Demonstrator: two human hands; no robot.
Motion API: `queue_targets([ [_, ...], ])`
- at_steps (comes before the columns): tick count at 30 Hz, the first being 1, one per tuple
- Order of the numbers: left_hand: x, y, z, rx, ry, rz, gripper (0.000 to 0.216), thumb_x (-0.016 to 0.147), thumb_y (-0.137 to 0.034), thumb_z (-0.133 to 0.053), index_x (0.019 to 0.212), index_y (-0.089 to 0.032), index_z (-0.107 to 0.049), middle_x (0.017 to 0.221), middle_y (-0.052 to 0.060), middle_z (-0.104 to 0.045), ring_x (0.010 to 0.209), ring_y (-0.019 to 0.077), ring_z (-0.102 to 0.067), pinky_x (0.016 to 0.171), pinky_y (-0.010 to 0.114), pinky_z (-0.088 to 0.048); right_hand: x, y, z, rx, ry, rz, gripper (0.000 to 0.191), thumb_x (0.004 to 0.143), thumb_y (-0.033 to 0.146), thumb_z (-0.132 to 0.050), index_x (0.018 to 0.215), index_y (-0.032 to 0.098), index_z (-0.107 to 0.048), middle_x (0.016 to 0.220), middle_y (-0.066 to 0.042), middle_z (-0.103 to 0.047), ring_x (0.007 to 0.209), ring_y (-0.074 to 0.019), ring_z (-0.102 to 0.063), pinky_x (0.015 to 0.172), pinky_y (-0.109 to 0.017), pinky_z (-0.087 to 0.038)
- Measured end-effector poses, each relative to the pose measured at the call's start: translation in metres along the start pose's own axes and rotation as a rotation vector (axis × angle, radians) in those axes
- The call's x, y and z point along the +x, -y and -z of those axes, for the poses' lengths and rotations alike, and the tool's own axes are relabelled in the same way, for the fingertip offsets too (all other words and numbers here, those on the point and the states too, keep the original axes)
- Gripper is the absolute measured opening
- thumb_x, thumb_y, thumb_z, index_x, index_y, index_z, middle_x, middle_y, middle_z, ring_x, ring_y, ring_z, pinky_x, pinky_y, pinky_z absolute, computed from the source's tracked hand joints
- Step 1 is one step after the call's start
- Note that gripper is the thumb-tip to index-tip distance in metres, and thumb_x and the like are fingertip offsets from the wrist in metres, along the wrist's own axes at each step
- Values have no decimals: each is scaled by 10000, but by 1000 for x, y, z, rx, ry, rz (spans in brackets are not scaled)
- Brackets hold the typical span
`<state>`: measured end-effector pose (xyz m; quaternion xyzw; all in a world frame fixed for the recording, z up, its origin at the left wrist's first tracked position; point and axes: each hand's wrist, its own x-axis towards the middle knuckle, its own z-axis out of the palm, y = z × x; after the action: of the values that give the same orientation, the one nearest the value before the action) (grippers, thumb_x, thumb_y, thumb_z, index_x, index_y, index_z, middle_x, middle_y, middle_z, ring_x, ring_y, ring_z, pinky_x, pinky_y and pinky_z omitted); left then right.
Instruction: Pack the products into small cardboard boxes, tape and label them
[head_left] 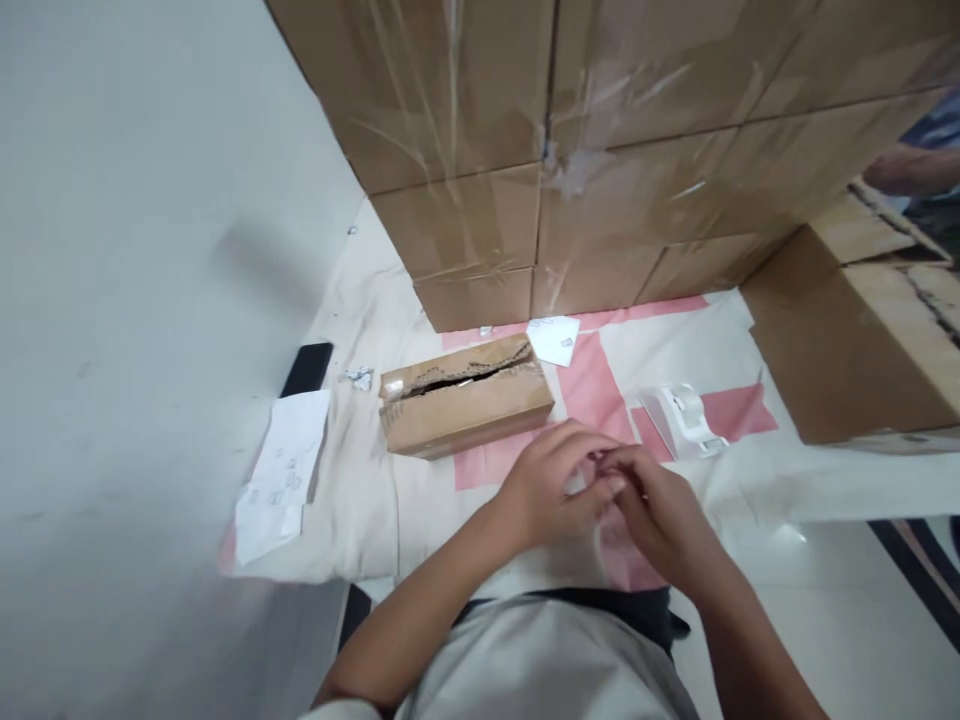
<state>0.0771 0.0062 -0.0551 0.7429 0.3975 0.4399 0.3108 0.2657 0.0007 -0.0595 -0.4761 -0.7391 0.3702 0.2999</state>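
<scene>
Paper sheet (289,465) lies far left on cloth (360,500). Small carton (465,398) torn open along top, contents unclear. Left hand (551,490) and right hand (660,515) touching, fingertips pinching small pale item, blurred. White dispenser (684,420) just right. Stacked boxes (585,150) behind.

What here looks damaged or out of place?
The small cardboard box lying in front of the hands has its top torn open along a ragged, jagged line. Small paper scraps lie loose on the cloth to its left. The stacked cartons behind look intact under their tape.
</scene>
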Motion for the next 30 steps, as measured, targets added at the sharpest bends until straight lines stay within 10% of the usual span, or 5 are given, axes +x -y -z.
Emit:
queue_targets([
  [9, -69, 8, 47, 405, -474, 1, 118, 973, -133, -579, 984, -223, -655, 814, 12, -711, 735, 149, -649, 695, 308, -516, 49, 43, -58, -33, 297, 237, 176, 1052, 303, -445, 984, 234, -591, 782, -10, -705, 642, -165, -653, 605, -279, -463],
  [15, -79, -4, 84, 501, -708, 17, 163, 948, -98, -571, 1021, -226, -642, 805, 27, -652, 720, 169, -610, 648, 317, -513, 93, 48, -44, -326, -359, 161, 571, 987, 432, -591, 1492, 203, -457, 870, -61, -728, 720, -232, -656, 682, -370, -501],
  [20, -33, -13, 143, 394, -301, 311, 125, 975, -165, -594, 895, -231, -662, 809, -2, -651, 700, 131, -583, 630, 262, -469, 142, 46, -44, -560, 36, 642, 388, 1030, 360, -520, 1374, 211, -618, 1433, -112, -653, 1370, -371, -526, 1157, -588, -346],
  [24, 6, -2, 166, 380, 66, 420, 210, 1019, -297, -537, 883, -243, -686, 844, -11, -692, 744, 144, -623, 667, 261, -478, 152, 38, -52, -557, 112, 651, 402, 1056, 347, -468, 1389, 172, -609, 1516, -115, -591, 1452, -348, -466, 1226, -588, -295],
  [30, 32, 17, 166, 380, 139, 462, 153, 961, -325, -611, 883, -224, -696, 856, -19, -689, 729, 135, -608, 676, 260, -453, 151, 36, -52, -544, 95, 631, 406, 1048, 359, -484, 1355, 136, -626, 1517, -136, -587, 1434, -354, -473, 1209, -588, -335],
])
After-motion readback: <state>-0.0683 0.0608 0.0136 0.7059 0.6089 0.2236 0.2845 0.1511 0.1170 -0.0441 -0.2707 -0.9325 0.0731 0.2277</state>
